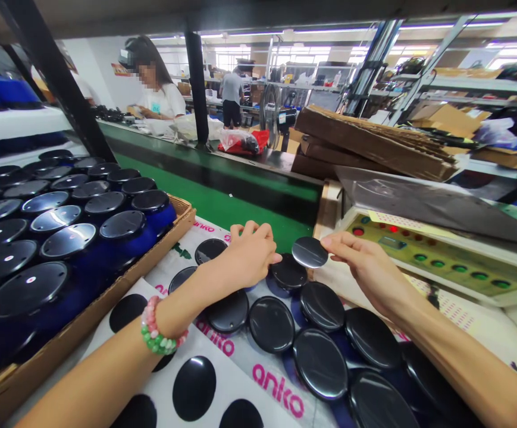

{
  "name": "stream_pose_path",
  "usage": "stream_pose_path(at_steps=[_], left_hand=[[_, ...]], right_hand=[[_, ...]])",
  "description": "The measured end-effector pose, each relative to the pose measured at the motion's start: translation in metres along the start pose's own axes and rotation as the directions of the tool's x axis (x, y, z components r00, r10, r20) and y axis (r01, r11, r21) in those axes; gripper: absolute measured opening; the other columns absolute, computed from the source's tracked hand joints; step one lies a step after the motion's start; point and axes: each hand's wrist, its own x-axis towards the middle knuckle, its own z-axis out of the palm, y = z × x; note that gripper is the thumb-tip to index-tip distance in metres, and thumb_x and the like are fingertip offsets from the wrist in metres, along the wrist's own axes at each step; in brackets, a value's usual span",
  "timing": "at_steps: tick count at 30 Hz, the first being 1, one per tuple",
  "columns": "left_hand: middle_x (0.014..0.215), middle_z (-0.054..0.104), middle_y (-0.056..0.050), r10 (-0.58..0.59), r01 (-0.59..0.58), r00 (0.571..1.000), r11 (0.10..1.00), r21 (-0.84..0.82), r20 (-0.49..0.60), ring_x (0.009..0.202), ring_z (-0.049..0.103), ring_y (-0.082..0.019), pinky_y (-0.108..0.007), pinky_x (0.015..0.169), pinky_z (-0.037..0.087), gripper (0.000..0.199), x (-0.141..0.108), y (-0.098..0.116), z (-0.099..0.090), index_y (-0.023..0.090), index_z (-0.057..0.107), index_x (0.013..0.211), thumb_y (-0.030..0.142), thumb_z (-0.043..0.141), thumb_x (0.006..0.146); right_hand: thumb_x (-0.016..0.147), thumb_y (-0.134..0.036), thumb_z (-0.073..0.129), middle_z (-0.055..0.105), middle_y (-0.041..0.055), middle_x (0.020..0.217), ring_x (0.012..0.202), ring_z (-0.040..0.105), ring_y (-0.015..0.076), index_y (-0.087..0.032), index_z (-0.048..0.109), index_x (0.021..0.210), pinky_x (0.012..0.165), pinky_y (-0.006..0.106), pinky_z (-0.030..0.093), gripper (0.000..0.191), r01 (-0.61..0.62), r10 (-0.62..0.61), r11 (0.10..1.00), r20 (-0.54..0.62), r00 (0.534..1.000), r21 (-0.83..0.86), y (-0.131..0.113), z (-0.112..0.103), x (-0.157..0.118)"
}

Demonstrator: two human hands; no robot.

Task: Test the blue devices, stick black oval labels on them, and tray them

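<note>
My right hand (351, 252) pinches a thin, glossy round black disc (309, 252) by its right edge, between thumb and fingers. The disc hangs over the back part of a blue container with a black top (288, 273). Beside that container, on its left, is my left hand (253, 252), its fingers bent and apart, with nothing visible in them. A fingertip reaches to the container's rim; whether it touches, I cannot tell. Several similar black-topped containers (271, 324) stand in front of and between my arms. A white sheet with black circles (240, 371) lies under my left forearm.
At left, a cardboard tray (169, 238) holds many black-topped blue containers. A control box with green buttons (436, 255) stands at right, with flattened cardboard (374, 142) behind it. Beyond runs a green conveyor belt (213, 202). A person (164, 98) works across it.
</note>
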Motion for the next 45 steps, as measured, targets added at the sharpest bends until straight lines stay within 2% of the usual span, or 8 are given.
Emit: stream_pose_path(at_steps=[5,11,15,20,26,33,39,45], left_hand=[[0.118,0.048,-0.007,-0.011,0.013,0.999,0.999,-0.042,0.049,0.106,0.042,-0.025,-0.041,0.083,0.032,0.026,-0.001,0.002,-0.006,0.014,0.058,0.069,0.021,0.047,0.092],[0.122,0.048,-0.004,0.015,-0.001,0.993,0.994,-0.11,0.121,0.114,0.041,-0.024,-0.042,0.09,0.032,0.024,-0.007,-0.008,-0.02,0.017,0.064,0.075,0.027,0.051,0.093],[0.121,0.049,-0.002,0.027,-0.014,0.996,0.99,-0.141,0.09,0.115,0.042,-0.024,-0.042,0.095,0.03,0.013,-0.008,-0.013,-0.023,0.022,0.066,0.085,0.033,0.06,0.087],[0.106,0.055,-0.004,-0.014,0.024,0.998,0.987,-0.157,0.061,0.109,0.042,-0.029,-0.048,0.094,0.03,0.042,-0.006,-0.01,-0.015,0.019,0.062,0.072,0.059,0.057,0.082],[0.11,0.058,0.0,0.031,0.004,0.985,0.979,-0.202,0.172,0.104,0.047,-0.023,-0.039,0.088,0.036,0.015,-0.004,-0.016,-0.014,0.022,0.064,0.083,0.032,0.055,0.089],[0.113,0.057,0.0,0.066,-0.019,0.978,0.973,-0.231,0.199,0.104,0.048,-0.021,-0.033,0.089,0.037,0.015,-0.003,-0.019,-0.015,0.021,0.065,0.082,0.027,0.053,0.089],[0.114,0.056,-0.001,0.068,-0.022,0.979,0.972,-0.232,0.194,0.103,0.048,-0.022,-0.035,0.088,0.037,0.016,-0.004,-0.018,-0.016,0.021,0.066,0.084,0.027,0.052,0.089],[0.114,0.056,-0.002,0.073,-0.027,0.979,0.972,-0.234,0.192,0.103,0.047,-0.022,-0.036,0.09,0.036,0.016,-0.004,-0.018,-0.016,0.021,0.066,0.083,0.028,0.053,0.088]], right_hand=[[0.067,-0.047,0.067,0.057,0.0011,0.076,0.076,0.051,0.0185,-0.02,0.062,0.07,0.073,0.032,0.036,0.028,-0.005,0.004,1.0,-0.011,1.0,-0.003,0.0,0.001,0.0],[0.068,-0.048,0.066,0.06,0.0019,0.074,0.074,0.055,0.019,-0.02,0.06,0.067,0.072,0.033,0.04,0.029,0.0,0.001,1.0,0.02,1.0,-0.016,0.001,0.001,-0.001],[0.065,-0.052,0.069,0.059,0.0017,0.071,0.069,0.056,0.0188,-0.02,0.057,0.058,0.069,0.032,0.043,0.035,0.008,-0.005,0.999,0.081,0.997,-0.042,0.001,0.007,-0.003],[0.065,-0.053,0.069,0.057,0.0015,0.074,0.069,0.053,0.0167,-0.02,0.055,0.054,0.066,0.028,0.041,0.038,0.012,-0.003,0.996,0.099,0.995,-0.087,0.0,0.012,-0.003],[0.065,-0.057,0.068,0.054,0.0009,0.072,0.064,0.05,0.0146,-0.019,0.056,0.055,0.059,0.027,0.038,0.041,-0.012,0.027,0.994,0.132,0.991,-0.108,0.003,0.013,-0.003],[0.067,-0.059,0.065,0.052,0.0004,0.068,0.06,0.047,0.0137,-0.019,0.054,0.057,0.055,0.027,0.034,0.042,-0.033,0.055,0.99,0.159,0.986,-0.138,0.006,0.019,-0.002],[0.073,-0.053,0.06,0.055,0.0018,0.075,0.071,0.052,0.0174,-0.02,0.054,0.058,0.064,0.03,0.036,0.037,0.052,-0.014,0.974,0.171,0.985,-0.222,0.01,0.02,-0.002],[0.077,-0.051,0.056,0.054,0.0024,0.072,0.068,0.05,0.0185,-0.022,0.051,0.057,0.064,0.032,0.037,0.036,0.139,-0.091,0.935,0.157,0.983,-0.327,0.012,0.021,-0.003]])
